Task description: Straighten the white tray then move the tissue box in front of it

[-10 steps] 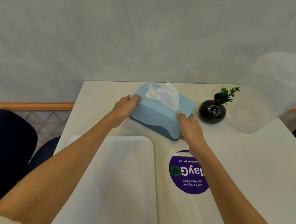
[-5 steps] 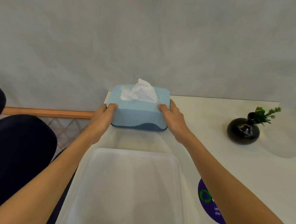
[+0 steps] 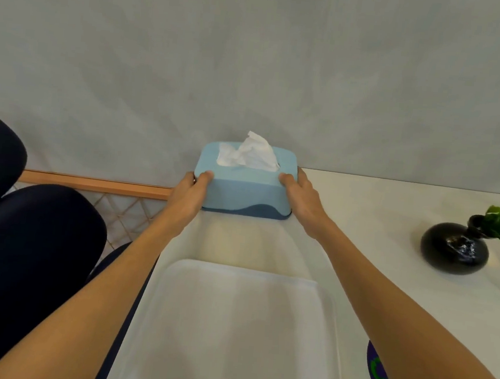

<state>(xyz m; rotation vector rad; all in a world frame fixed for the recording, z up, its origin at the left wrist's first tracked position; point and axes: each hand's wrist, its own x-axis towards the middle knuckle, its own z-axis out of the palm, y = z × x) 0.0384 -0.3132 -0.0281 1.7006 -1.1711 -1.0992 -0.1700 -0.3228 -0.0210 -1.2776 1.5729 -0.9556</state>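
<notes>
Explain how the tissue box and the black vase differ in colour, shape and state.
The tissue box is light blue and boxy; the black vase is glossy and round. The left hand and right hand grip the tissue box; nothing touches the black vase. Both stand upright on the white table.

bare table point(image 3: 371, 219) open right of tissue box point(image 3: 245, 189), black vase point(image 3: 453, 248) far right, wall point(image 3: 254, 67) close behind
</notes>
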